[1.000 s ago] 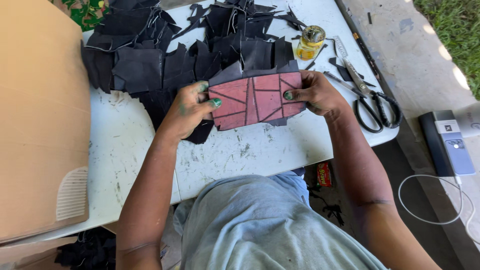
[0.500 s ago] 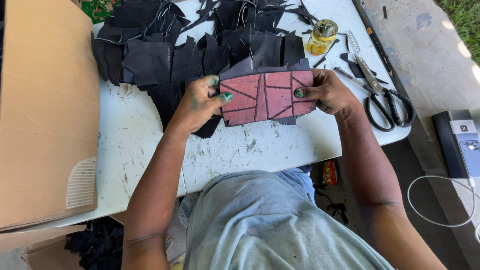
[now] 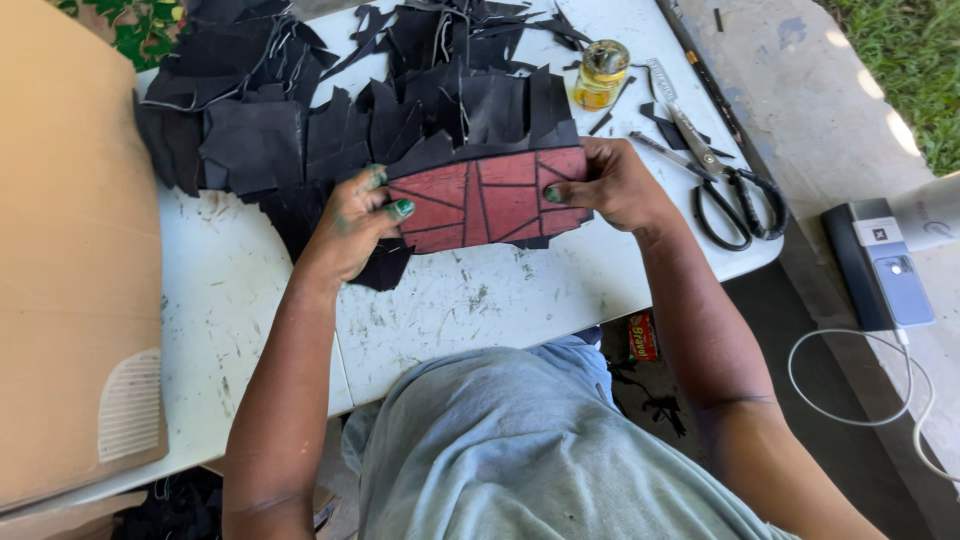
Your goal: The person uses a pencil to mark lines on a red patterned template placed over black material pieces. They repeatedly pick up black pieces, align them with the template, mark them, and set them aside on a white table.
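Firmly clamped at both ends by left hand (image 3: 352, 222) and right hand (image 3: 610, 185): red rectangular leather panel with black seams (image 3: 487, 198). Just beyond both grips, black leather scraps (image 3: 260, 140) on the white desk (image 3: 500, 300).

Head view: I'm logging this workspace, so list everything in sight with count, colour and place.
Patchwork panel: one, red pieces with dark seams, held over the table.
Cut scraps: many, black, piled on the far table.
Table: one, white, scuffed.
Jar: one, clear with yellowish contents, far right.
Scissors: one pair, black-handled, right edge.
Cardboard: one sheet, brown, left.
Phone: one, bluish, on a dark box, cabled.
Left hand: grips the panel's left end.
Right hand: grips its right end.
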